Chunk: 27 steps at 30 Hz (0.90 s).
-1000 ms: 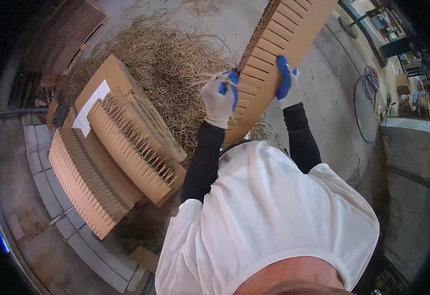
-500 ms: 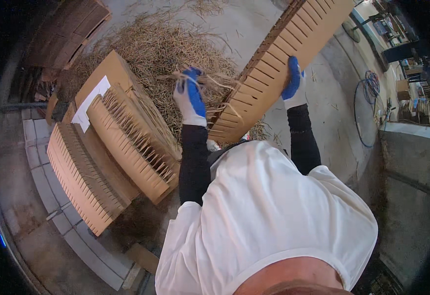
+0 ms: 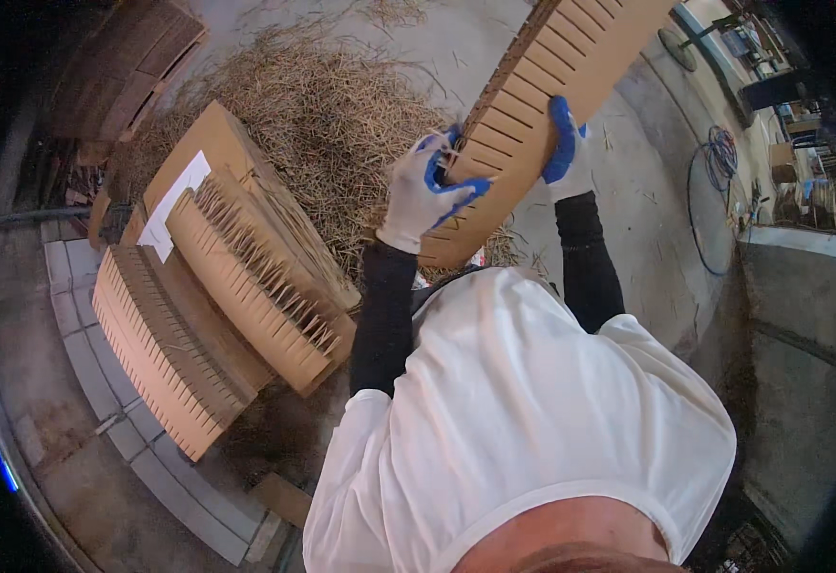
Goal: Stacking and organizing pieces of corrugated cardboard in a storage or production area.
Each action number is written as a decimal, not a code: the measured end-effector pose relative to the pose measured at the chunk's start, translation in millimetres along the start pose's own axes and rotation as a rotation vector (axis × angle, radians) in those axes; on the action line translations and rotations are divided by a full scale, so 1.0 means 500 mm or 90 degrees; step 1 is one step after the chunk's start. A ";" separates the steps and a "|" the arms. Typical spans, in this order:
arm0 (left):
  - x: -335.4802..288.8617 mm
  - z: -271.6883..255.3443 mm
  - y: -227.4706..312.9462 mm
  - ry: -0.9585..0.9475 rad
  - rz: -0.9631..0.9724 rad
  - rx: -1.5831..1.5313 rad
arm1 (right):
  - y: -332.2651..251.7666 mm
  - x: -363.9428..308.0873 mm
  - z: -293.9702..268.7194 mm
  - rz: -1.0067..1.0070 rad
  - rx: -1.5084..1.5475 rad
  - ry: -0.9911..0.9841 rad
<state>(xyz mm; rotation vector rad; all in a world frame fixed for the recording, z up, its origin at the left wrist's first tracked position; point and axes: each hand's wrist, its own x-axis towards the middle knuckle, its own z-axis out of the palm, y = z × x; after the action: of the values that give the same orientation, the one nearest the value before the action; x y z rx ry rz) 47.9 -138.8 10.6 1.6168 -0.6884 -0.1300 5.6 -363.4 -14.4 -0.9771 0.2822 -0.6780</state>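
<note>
A long tan cardboard piece with a row of slots [image 3: 504, 134] stands at a slant in front of me. My right hand [image 3: 569, 153], in a white glove with blue palm coating, is closed on its right edge. At its left slotted edge is my left hand [image 3: 432, 186], gloved alike. The left fingers curl over that edge, and the thumb lies against the cardboard's face. A pale strand shows by the left fingertips; what lies inside the grip is partly hidden. Beyond the left hand spreads a heap of dry brown stalks [image 3: 327, 115] on the floor.
To my left sits a cardboard box [image 3: 210, 134] with a white paper sheet [image 3: 177, 205] and slotted cardboard pieces [image 3: 150, 334], one full of thin sticks. Farther left are stacked brown boards [image 3: 131, 67]. A coiled cable [image 3: 720, 158] lies at the right by cluttered shelves.
My left hand has moved right, from above the heap to the cardboard's edge. The bundle of stalks it held is no longer in it. The cardboard has shifted slightly left.
</note>
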 end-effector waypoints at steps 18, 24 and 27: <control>-0.014 0.013 -0.111 0.353 -0.140 0.005 | -0.004 -0.020 0.015 0.029 0.058 -0.008; -0.001 -0.059 -0.112 0.502 -0.210 -0.477 | -0.026 0.004 -0.005 0.021 0.076 -0.052; -0.013 -0.049 -0.061 0.183 -0.221 -0.344 | -0.024 0.006 -0.002 0.047 0.060 -0.026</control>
<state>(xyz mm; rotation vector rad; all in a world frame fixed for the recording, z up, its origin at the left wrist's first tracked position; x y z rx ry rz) 64.6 -114.1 -15.6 1.1829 -0.1225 -0.3020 2.7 -370.7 -4.6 -0.8846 0.2475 -0.5979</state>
